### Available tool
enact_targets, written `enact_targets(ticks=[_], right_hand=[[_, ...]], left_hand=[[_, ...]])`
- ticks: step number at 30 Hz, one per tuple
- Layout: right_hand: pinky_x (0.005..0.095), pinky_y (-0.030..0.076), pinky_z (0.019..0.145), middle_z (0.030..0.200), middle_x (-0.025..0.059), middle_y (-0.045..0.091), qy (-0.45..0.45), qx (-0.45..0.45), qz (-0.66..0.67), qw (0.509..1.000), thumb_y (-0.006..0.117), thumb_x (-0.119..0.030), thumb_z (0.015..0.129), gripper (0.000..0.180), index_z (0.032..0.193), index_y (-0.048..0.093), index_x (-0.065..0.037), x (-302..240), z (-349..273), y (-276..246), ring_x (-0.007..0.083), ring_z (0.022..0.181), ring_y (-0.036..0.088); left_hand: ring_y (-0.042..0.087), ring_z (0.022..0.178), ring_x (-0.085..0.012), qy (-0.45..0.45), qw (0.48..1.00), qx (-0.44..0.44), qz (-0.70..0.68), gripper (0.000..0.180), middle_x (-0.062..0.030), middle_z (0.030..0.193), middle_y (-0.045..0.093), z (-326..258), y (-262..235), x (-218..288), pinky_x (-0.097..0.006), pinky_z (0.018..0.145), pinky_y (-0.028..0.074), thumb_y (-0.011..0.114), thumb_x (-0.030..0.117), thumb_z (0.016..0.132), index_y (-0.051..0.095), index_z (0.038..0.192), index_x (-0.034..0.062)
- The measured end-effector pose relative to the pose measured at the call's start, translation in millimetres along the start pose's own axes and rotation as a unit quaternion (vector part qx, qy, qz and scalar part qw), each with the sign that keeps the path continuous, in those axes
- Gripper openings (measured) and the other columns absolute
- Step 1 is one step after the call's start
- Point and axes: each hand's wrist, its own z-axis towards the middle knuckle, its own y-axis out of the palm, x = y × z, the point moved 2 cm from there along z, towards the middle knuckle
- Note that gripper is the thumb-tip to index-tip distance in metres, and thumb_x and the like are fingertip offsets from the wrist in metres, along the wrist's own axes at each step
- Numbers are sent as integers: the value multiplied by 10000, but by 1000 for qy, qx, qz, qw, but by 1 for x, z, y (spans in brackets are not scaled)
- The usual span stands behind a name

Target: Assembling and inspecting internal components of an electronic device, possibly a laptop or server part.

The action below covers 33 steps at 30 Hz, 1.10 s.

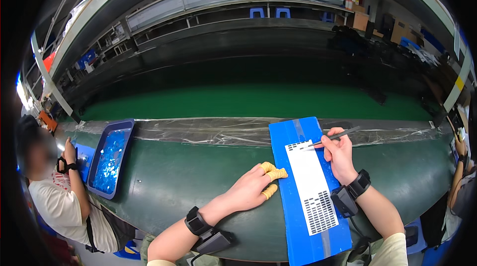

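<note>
A long blue board (298, 206) lies on the dark green bench, with a white sheet (309, 176) on it that carries rows of small dark parts at its near and far ends. My right hand (339, 154) holds dark tweezers (334, 137), their tip touching the far end of the sheet. My left hand (251, 186), with yellow finger cots on three fingertips, rests on the bench and presses against the board's left edge.
A blue tray (128, 126) of small blue parts stands at the left, next to a seated person (54, 186). Clear plastic film (198, 132) runs along the bench's far edge, beside a green conveyor belt (258, 102). Another person's arm (459, 166) shows at the right.
</note>
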Motion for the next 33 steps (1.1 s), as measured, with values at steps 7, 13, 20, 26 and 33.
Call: enact_targets(ticks=[7,13,20,26,33], right_hand=[[168,252,336,566,97,544,37,30,14,999,529,-53,738,154,812,394,-52,1,-1,0,54,363,374],[175,260,355,493,40,482,47,33,16,998,544,-68,733,166,815,401,-46,-2,-3,1,79,408,446],[172,255,355,506,51,498,47,34,19,998,552,-79,729,179,821,402,-48,-1,-3,-1,75,399,436],[172,250,352,541,80,531,43,30,15,998,552,-82,728,180,820,401,-52,0,-2,-2,65,383,410],[163,273,348,539,64,508,46,28,1,999,520,-84,750,139,815,398,-66,-1,-3,1,63,392,405]], left_hand=[[421,887,-256,1,1000,-4,10,312,-118,936,437,-1,0,2,-316,775,362,476,78,734,456,1045,89],[424,874,-245,2,1000,4,-2,300,-97,908,443,-2,0,3,-316,786,354,468,57,737,468,1034,100],[422,880,-247,8,1000,9,0,309,-100,916,444,-2,0,3,-319,793,352,472,61,738,459,1044,98],[419,888,-245,4,1000,0,5,314,-101,920,443,-1,0,3,-318,794,352,470,63,741,453,1052,101],[420,881,-247,5,1000,2,0,317,-105,923,438,-3,-1,3,-315,794,349,468,64,743,451,1058,99]])
